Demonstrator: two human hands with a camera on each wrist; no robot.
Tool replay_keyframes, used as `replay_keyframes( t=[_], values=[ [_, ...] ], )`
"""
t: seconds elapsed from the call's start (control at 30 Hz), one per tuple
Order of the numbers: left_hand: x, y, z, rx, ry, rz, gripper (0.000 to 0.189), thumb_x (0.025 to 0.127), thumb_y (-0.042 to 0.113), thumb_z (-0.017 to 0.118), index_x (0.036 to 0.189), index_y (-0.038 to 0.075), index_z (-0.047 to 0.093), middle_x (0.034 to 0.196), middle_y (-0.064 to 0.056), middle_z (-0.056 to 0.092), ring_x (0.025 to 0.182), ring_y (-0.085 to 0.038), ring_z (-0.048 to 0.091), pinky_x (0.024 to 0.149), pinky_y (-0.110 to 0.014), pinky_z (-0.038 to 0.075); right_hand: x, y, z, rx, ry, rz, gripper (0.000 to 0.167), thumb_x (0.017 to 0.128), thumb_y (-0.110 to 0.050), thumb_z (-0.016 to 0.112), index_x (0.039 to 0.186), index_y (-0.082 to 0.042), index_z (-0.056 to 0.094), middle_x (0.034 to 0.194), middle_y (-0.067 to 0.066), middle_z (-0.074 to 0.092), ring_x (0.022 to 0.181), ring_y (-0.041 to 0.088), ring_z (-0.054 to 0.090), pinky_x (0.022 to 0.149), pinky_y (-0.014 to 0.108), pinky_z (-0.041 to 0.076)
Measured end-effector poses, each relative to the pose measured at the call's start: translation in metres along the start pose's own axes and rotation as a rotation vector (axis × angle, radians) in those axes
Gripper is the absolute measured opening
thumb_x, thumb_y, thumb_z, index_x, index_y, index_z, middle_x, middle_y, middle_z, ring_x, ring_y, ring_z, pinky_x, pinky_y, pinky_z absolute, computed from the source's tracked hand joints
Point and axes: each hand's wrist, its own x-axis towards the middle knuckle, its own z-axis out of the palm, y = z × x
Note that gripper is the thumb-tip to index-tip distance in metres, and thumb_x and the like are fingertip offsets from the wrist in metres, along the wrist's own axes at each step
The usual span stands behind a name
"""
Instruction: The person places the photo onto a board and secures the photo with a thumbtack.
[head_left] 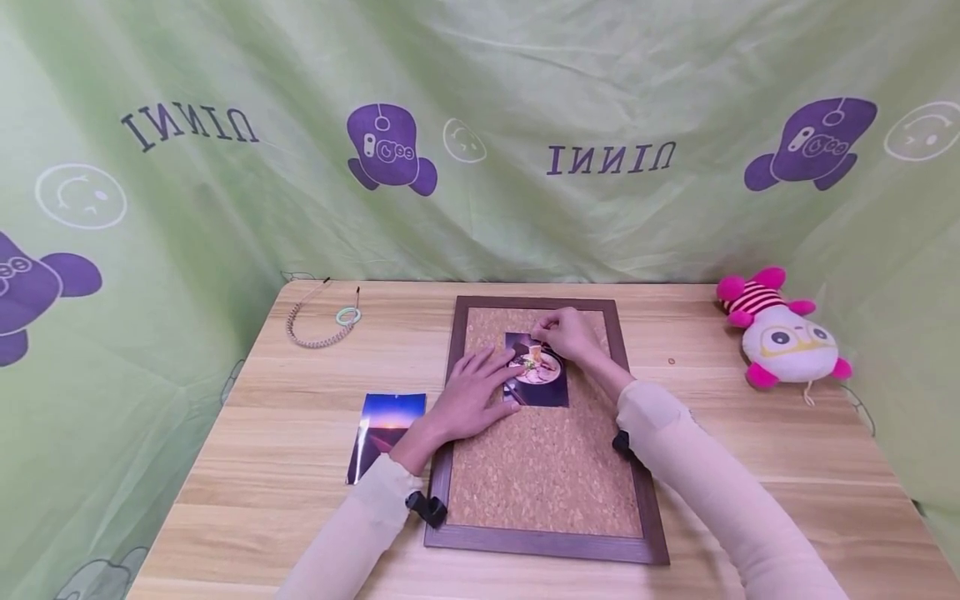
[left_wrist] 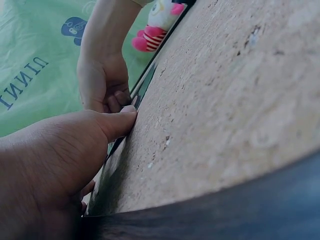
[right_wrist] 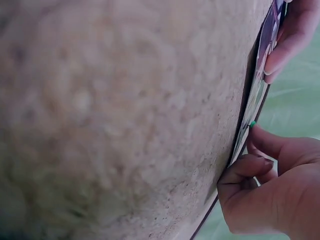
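Head view: soft, even light is falling, apparently from above, and is keeping the wooden table bright. A white streak of glare is crossing the left side of the sunset photo. Folds in the green curtain are casting mild shading, and wide-angle stretch is slanting its outer sides. Left wrist view: light is running dimmer and cooler; the left hand is lying in shade, and the near dark frame is blurring. Right wrist view: the nearest cork surface is losing focus, while the right hand is showing more sharply.
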Motion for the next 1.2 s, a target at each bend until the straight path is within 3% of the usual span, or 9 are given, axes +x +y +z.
replay_keyframes(
  t=[0.23,0.53,0.9,1.2],
  values=[
    [0.001,0.001,-0.001,0.003,-0.001,0.001,0.062,0.108,0.043,0.067,0.162,0.015,0.058,0.177,-0.014,0.041,0.167,-0.045,0.025,0.135,-0.064,0.016,-0.001,0.000,-0.002,-0.025,-0.010,0.007,0.015,0.101,-0.017,0.078,0.090,-0.008,0.082,0.086,0.002,0.074,0.084,0.022,0.062,0.075,0.032,0.044],
    [0.000,0.001,0.000,0.003,-0.015,-0.002,0.062,0.108,0.042,0.067,0.163,0.015,0.057,0.178,-0.014,0.038,0.168,-0.045,0.024,0.135,-0.065,0.015,0.013,0.016,0.005,-0.054,-0.026,0.010,0.021,0.100,-0.022,0.078,0.080,-0.015,0.077,0.084,0.002,0.072,0.083,0.023,0.063,0.074,0.038,0.048],
    [-0.002,0.000,-0.002,0.002,-0.016,-0.015,0.062,0.109,0.042,0.068,0.164,0.016,0.056,0.178,-0.013,0.038,0.168,-0.044,0.023,0.136,-0.065,0.014,0.002,-0.006,0.003,-0.138,-0.022,0.063,0.018,0.102,-0.025,0.080,0.095,-0.008,0.081,0.094,0.008,0.077,0.089,0.026,0.068,0.078,0.040,0.051],
    [0.000,0.000,-0.001,0.001,-0.009,-0.002,0.061,0.109,0.042,0.068,0.163,0.016,0.057,0.177,-0.014,0.039,0.168,-0.045,0.023,0.135,-0.065,0.015,-0.001,-0.009,-0.001,-0.132,0.004,0.113,0.017,0.098,-0.025,0.083,0.091,-0.010,0.082,0.094,0.007,0.079,0.086,0.025,0.068,0.074,0.039,0.050]
  ],
)
